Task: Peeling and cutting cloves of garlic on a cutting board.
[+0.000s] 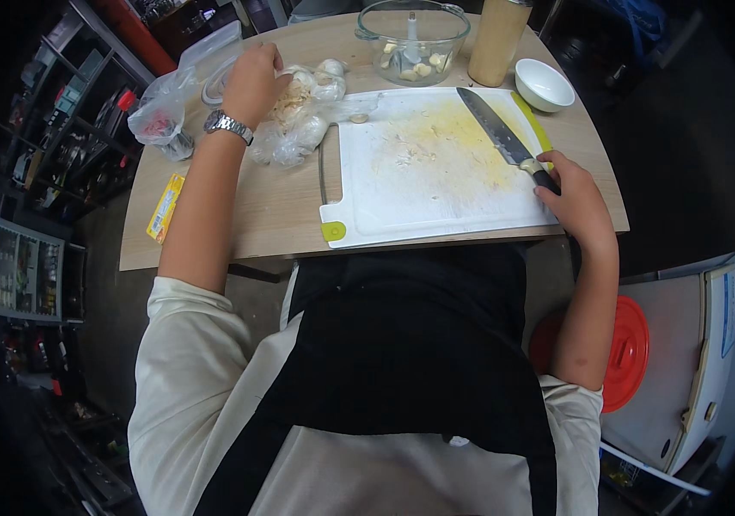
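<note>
My left hand (258,80), a metal watch on its wrist, is over the left side of a clear plastic bag (290,138) with garlic bulbs (332,67) and papery skins; whether it holds anything is hidden. My right hand (567,187) rests at the black handle of a kitchen knife (499,132), which lies on a white cutting board (400,222) with green corners. Its thumb and fingers lie on either side of the handle. Yellow stains and skin scraps mark the board. One garlic clove (358,119) lies near its upper left edge.
Beyond the board stand a glass chopper bowl (414,39) with peeled cloves around its blade, a tall tan container (498,45) and a white bowl (543,84). At left are a tied plastic bag (161,119), a clear plastic container (209,45) and a yellow packet (166,208).
</note>
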`<state>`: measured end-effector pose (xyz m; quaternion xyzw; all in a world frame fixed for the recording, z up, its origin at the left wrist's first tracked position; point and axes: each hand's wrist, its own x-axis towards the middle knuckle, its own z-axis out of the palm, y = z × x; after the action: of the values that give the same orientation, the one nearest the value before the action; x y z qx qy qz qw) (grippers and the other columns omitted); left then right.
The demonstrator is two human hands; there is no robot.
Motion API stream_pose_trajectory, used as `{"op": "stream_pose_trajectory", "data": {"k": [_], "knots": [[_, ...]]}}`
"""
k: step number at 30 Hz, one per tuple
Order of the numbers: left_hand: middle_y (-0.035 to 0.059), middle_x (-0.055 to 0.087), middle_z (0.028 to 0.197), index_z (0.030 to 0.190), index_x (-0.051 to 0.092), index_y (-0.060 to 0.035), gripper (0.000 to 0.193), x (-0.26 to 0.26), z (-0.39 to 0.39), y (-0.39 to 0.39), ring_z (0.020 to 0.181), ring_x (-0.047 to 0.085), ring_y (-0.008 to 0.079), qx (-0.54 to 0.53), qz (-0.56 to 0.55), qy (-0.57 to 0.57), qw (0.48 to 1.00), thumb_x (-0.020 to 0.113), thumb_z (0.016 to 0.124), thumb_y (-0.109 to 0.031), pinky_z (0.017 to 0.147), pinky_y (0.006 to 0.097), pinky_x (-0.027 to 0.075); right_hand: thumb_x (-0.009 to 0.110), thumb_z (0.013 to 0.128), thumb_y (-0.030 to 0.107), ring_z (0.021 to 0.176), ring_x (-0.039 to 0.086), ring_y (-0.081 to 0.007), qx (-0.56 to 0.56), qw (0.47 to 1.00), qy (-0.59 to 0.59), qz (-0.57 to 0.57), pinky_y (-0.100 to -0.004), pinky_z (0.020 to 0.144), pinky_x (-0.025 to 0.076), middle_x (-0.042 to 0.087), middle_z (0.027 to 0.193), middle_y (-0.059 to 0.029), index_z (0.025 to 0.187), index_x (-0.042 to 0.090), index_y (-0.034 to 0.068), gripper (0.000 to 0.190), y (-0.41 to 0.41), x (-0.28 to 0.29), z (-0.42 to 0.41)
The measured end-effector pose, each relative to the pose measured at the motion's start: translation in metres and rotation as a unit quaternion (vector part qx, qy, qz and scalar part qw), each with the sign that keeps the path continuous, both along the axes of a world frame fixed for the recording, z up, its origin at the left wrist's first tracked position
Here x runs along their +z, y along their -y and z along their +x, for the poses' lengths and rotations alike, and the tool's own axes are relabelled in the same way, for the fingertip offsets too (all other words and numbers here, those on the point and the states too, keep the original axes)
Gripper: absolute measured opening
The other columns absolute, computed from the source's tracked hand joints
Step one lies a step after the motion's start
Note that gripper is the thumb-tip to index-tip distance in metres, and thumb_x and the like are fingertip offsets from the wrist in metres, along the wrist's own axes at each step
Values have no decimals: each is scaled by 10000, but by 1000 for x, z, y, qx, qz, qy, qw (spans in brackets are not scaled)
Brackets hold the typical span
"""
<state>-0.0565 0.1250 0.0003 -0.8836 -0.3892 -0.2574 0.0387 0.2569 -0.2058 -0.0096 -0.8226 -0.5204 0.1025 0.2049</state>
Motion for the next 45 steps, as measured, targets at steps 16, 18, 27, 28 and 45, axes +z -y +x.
{"op": "stream_pose_trajectory", "data": {"k": [16,18,27,28,45], "knots": [[190,665,770,797,674,-15,185,1,2,16,747,648,353,-15,5,62,998,713,795,-196,689,428,513,604,761,40,949,654,-359,13,996,-58,65,-383,880,478,659,995,-273,1194,625,8,436,-4,-5,-17],[188,667,779,802,677,-21,176,4,6,24,754,649,349,-8,-10,48,999,713,796,-193,694,430,513,608,759,44,932,657,-350,45,995,-76,52,-378,875,480,661,990,-270,1195,625,8,437,-6,0,-28],[145,636,720,745,587,-6,135,-3,1,9,663,612,306,-41,42,97,994,713,699,-25,640,400,486,608,757,34,859,657,-287,49,994,-33,90,-334,841,490,678,998,-218,1176,641,17,421,-15,-8,-15],[143,639,725,746,589,-5,134,-5,-1,6,664,613,305,-52,9,83,995,713,700,-28,635,393,486,610,760,37,837,652,-276,92,990,-51,93,-330,833,492,678,983,-213,1176,642,19,418,-14,-9,-17],[170,667,813,870,646,-20,104,1,-2,26,793,642,358,-26,44,87,995,634,811,-104,715,429,508,625,833,32,1106,598,-393,-122,991,-29,46,-393,966,460,617,1163,-274,1253,549,-55,436,57,-9,-31]]}}
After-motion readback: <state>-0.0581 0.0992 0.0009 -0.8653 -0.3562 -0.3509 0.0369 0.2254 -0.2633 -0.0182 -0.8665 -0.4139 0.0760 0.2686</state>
